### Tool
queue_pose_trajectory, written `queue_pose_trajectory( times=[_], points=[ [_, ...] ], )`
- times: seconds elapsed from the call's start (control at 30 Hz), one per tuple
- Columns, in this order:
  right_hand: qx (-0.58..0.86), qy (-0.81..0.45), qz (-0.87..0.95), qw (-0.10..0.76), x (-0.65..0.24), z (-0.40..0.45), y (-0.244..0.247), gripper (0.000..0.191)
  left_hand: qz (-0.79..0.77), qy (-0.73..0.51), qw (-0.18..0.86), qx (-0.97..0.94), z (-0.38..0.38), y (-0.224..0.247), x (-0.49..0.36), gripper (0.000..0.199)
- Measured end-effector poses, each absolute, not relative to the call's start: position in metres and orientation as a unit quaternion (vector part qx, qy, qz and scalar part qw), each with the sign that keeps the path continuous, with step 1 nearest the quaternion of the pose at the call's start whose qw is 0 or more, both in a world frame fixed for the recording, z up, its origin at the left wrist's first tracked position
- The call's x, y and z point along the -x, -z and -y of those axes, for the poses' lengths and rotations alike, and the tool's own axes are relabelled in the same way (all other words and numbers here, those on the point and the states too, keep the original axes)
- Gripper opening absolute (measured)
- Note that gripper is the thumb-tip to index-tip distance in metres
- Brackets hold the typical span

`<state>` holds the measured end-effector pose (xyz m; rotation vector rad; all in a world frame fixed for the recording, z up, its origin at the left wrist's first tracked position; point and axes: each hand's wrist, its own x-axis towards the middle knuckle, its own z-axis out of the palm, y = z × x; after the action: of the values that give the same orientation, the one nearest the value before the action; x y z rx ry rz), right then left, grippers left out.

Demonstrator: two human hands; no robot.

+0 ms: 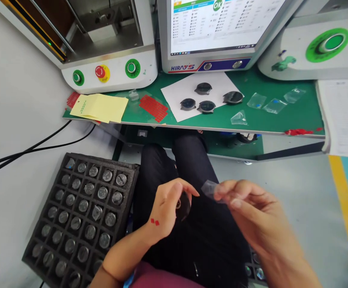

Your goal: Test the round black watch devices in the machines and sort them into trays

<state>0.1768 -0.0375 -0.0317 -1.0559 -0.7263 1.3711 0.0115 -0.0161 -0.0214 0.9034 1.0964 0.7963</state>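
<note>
Over my lap, my left hand [165, 206] is closed around a round dark watch case [184, 207], which is partly hidden by the fingers. Two small red stickers [155, 222] sit on the back of that hand near the wrist. My right hand [253, 206] pinches a small clear plastic bag [209, 188] between thumb and fingers, just to the right of the watch case and apart from it.
Left of my legs stands a black foam tray [99, 200] of wrapped round pieces. On the green bench [300, 116] lie several watch cases [206, 106] on white paper, clear bags [275, 106], red stickers [153, 108] and yellow cards [99, 107]. Behind are a monitor [210, 64] and button-fitted machines [114, 74].
</note>
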Motion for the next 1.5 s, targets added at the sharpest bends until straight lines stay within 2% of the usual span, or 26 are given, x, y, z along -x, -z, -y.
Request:
queue_pose_trajectory(
  times=[0.13, 0.23, 0.3, 0.37, 0.43, 0.53, 0.63, 0.77, 0.9, 1.2, 1.37, 1.5],
  points=[
    [0.563, -0.404, 0.399, 0.6, -0.175, 0.052, 0.034, 0.014, -0.48, -0.368, 0.761, -0.236, 0.014, 0.023, -0.015, 0.027],
    [0.605, -0.242, 0.509, 0.562, -0.176, 0.062, 0.039, 0.016, -0.499, -0.367, 0.763, -0.186, 0.012, 0.02, -0.019, 0.037],
    [0.595, -0.18, 0.589, 0.517, -0.179, 0.065, 0.042, 0.019, -0.501, -0.356, 0.769, -0.176, 0.011, 0.021, -0.022, 0.042],
    [0.565, -0.143, 0.662, 0.472, -0.183, 0.064, 0.041, 0.027, -0.486, -0.345, 0.785, -0.167, 0.012, 0.024, -0.024, 0.043],
    [0.53, -0.095, 0.723, 0.432, -0.186, 0.061, 0.036, 0.043, -0.471, -0.337, 0.796, -0.177, 0.014, 0.029, -0.026, 0.046],
    [0.489, -0.025, 0.785, 0.379, -0.185, 0.057, 0.028, 0.065, -0.494, -0.344, 0.76, -0.246, 0.018, 0.035, -0.029, 0.047],
    [0.463, 0.002, 0.809, 0.362, -0.181, 0.056, 0.025, 0.067, -0.516, -0.357, 0.724, -0.286, 0.02, 0.037, -0.031, 0.049],
    [0.447, 0.004, 0.825, 0.346, -0.178, 0.056, 0.029, 0.06, -0.474, -0.37, 0.752, -0.271, 0.022, 0.033, -0.032, 0.056],
    [0.443, -0.009, 0.826, 0.347, -0.178, 0.057, 0.033, 0.057, -0.446, -0.387, 0.762, -0.266, 0.025, 0.027, -0.032, 0.055],
    [0.393, -0.045, 0.855, 0.335, -0.185, 0.056, 0.032, 0.035, -0.457, -0.394, 0.702, -0.378, 0.028, 0.02, -0.03, 0.049],
    [0.413, 0.014, 0.84, 0.352, -0.174, 0.046, 0.032, 0.022, -0.475, -0.396, 0.699, -0.359, 0.026, 0.024, -0.028, 0.044],
    [0.419, 0.032, 0.844, 0.334, -0.168, 0.042, 0.043, 0.028, -0.492, -0.401, 0.698, -0.331, 0.024, 0.031, -0.026, 0.045]
  ],
)
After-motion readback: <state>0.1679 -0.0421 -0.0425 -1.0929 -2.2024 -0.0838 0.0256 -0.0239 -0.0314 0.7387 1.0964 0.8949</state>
